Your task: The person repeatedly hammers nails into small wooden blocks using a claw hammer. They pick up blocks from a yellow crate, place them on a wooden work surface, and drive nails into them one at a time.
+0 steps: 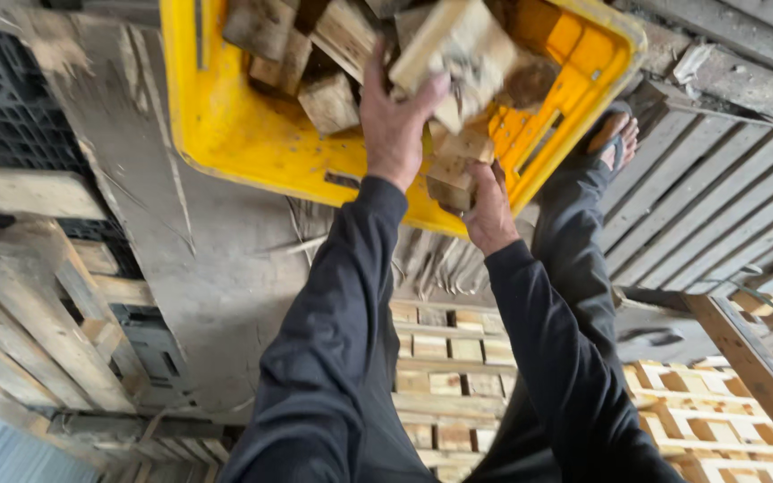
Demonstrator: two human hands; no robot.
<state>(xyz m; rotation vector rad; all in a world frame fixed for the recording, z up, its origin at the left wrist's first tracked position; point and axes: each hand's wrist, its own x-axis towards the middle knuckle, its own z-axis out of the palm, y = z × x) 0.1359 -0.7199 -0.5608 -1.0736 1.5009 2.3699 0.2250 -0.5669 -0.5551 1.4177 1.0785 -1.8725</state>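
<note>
A large pale wood block sits above the yellow crate, gripped at its lower end by the left hand, fingers curled around it. Just below, the right hand clasps a smaller wood block at the crate's rim. More wood offcuts fill the crate. Wooden pallets lie beneath, and a sandalled foot rests beside the crate.

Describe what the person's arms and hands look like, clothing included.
Both arms wear long, dark navy sleeves, loosely creased and ending at the wrists. The left hand and right hand are bare: no gloves, and no rings or watch can be seen.
</note>
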